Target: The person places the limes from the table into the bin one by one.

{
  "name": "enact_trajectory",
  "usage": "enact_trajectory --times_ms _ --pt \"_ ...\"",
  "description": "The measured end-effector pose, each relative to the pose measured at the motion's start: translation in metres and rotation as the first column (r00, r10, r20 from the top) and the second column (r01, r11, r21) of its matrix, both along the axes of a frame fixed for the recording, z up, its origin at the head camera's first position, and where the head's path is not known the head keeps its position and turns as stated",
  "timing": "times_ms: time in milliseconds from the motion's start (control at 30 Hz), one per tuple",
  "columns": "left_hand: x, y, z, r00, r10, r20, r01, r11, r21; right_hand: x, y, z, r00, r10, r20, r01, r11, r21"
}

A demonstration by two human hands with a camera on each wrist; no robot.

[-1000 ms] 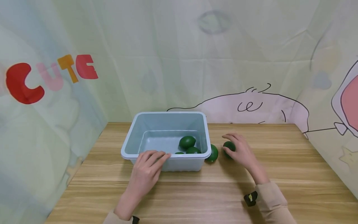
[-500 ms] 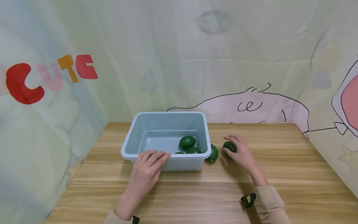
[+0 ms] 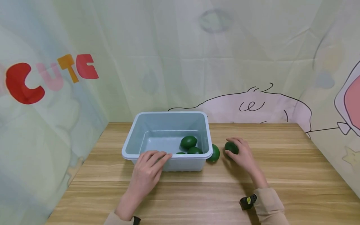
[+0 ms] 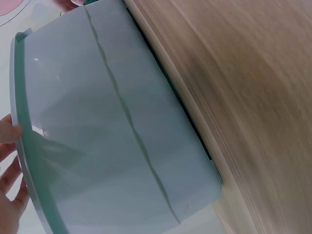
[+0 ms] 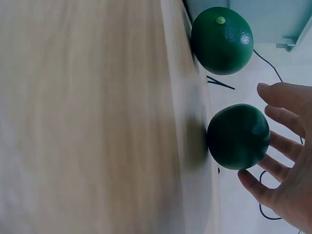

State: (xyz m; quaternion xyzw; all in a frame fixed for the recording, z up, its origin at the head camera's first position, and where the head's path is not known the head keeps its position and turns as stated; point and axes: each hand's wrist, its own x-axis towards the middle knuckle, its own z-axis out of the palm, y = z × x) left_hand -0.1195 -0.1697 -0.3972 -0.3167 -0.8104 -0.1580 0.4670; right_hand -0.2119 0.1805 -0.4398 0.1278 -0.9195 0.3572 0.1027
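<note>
My left hand holds the near rim of a pale blue plastic box. In the left wrist view its thumb lies on the rim's outer side, with the other fingers behind it. My right hand is around a dark green lime on the table. Its fingers spread behind the fruit; the thumb stands apart from it, and one fingertip appears to touch its edge. A second lime sits against the box's right side. Inside the box lie a lime and others partly hidden by the near wall.
The wood-grain table carries the box left of centre. A printed cloth backdrop stands close behind the table and along both sides. A dark band with a small device is on the right wrist.
My right hand has shifted slightly right and toward me around its lime, which has moved a little. The left hand and box have stayed in place.
</note>
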Motion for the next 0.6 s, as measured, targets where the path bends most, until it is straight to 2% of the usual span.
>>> enact_trajectory --times_ms 367,600 --pt "0.0001 0.0001 0.0004 1.0 0.001 0.006 -0.001 1.0 -0.004 0.001 0.0009 -0.0034 0.996 -0.01 0.092 0.01 1.0 -0.004" --pt "0.0 -0.0002 0.0004 1.0 0.003 0.007 -0.003 1.0 -0.002 0.0003 0.0031 -0.0049 0.992 -0.013 0.122 0.015 1.0 -0.012"
